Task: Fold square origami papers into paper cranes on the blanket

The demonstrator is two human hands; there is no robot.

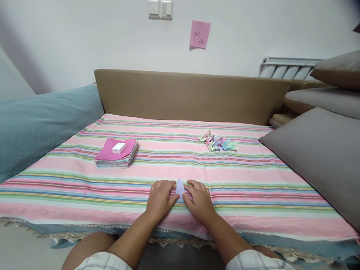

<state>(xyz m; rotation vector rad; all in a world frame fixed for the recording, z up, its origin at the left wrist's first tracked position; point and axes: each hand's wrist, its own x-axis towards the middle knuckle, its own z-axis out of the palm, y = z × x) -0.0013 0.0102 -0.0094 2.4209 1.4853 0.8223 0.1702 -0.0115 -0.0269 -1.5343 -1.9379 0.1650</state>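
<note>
Folded paper (180, 188), pale purple, is lying on the striped cloth (166, 166) near its front edge, between the two hands, narrow tip pointing to 12 o'clock.

Handling, my read: next to no weight, thin, taking creases easily, stiffer where layers are stacking up. Probably not slippery, but likely to skid on the cloth if nudged. Tip looks like the weak spot, easy to bend or tear. Best hold: light thumb-and-index pinch on the wider end, 5 and 7 o'clock; keep off the tip.

Pose: left hand (160, 196) is sitting at 9 o'clock of the paper, right hand (199, 199) at 3, roughly mirrored. Backs are facing up, fingers are curving inward, thumbs are meeting the paper's lower end. Forearms are coming in from 7 and 5 o'clock.

Grip: digits of both hands are bracketing the paper at its edges. Can't tell whether either is pinching it or just pressing.

Around it: paper stack (128, 160) is sitting at 10 o'clock, folded pieces (219, 142) are lying at 1.
</note>
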